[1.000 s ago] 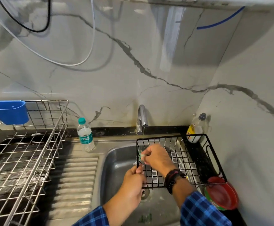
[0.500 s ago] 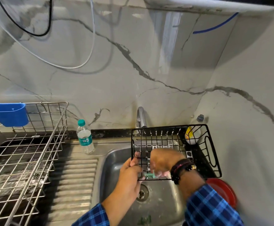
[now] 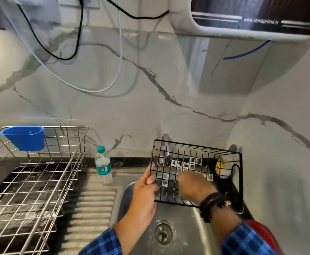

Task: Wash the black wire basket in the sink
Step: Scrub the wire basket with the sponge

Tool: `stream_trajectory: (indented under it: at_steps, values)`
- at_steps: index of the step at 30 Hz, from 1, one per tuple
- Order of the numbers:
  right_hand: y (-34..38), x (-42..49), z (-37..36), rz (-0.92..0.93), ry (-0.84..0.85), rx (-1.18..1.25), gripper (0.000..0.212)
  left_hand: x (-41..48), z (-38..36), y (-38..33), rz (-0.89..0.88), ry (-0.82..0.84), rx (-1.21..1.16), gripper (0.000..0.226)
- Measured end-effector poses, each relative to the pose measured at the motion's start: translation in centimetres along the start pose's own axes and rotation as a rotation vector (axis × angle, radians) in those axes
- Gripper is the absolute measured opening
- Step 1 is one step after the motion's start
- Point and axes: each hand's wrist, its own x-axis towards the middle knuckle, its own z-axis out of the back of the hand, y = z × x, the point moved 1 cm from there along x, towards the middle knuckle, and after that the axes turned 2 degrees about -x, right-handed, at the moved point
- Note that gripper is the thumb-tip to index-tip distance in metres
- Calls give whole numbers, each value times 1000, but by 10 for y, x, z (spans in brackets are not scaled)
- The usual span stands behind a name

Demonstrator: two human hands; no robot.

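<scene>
Black wire basket [image 3: 191, 163]: rectangular grid of thin coated wire with raised sides and a looped handle at one end. It is held tilted above the right half of the sink, with soapy film across several mesh squares.
Sink [image 3: 185, 219]: stainless steel basin, wet and dull-shining, with a round drain [image 3: 163, 233] in its floor.
Left hand [image 3: 146, 188]: grasps the basket's left edge, thumb over the wire and fingers curled behind, above the sink's left rim.
Right hand [image 3: 192, 186]: blurred, knuckles up, pressed against the mesh inside the basket above the sink. Fingers look bent, but whether they grasp anything cannot be told.
Wrist bands [image 3: 213, 203]: dark cords and beads on the right wrist.
Tap [image 3: 166, 142]: curved metal spout behind the sink, seen partly through the basket.
Drainboard [image 3: 91, 205]: ribbed steel, just left of the sink.
Water bottle [image 3: 103, 166]: clear plastic with a teal cap, upright at the sink's back-left corner.
Dish rack [image 3: 40, 181]: open silver wire, well left of the sink, with a blue plastic cup [image 3: 24, 138] hung on its rim.
Red plate [image 3: 266, 236]: glossy, right of the sink.
</scene>
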Motion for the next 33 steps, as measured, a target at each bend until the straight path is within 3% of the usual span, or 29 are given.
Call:
stream_trajectory:
  at_steps: [4, 7, 11, 14, 17, 20, 23, 25, 27, 30, 33]
  values:
    - [27, 9, 1, 127, -28, 288, 7, 3, -1, 1, -17, -11, 3, 69]
    - [13, 0, 7, 144, 13, 379, 9, -4, 0, -7, -45, -64, -80, 50]
    - [-39, -9, 20, -72, -39, 196, 8, -12, 9, -18, -107, -5, -129, 34]
    - [-51, -9, 24, -209, -61, -28, 16, -4, 18, -13, -141, 8, -8, 53]
    - [-41, -2, 11, -217, -93, -49, 10, -8, 11, -18, -148, 42, 84, 59]
    - [-33, 11, 2, -200, -297, 223, 10, -12, 2, -22, -152, 53, 102, 75]
    - [-31, 10, 9, -253, -675, 478, 16, -17, -1, -20, -186, 38, 153, 80]
    - [-29, 4, 10, -218, -820, 568, 16, -20, 1, -19, -234, 48, 229, 81]
    - [-26, -9, 6, -137, -906, 667, 16, -20, 7, -21, -327, 58, 339, 75]
    - [-24, -31, 5, -72, -1199, 703, 16, -14, 16, -29, -457, 87, 430, 61]
    - [-31, -37, 16, -138, -1310, 863, 22, -6, 26, -31, -560, 109, 510, 43]
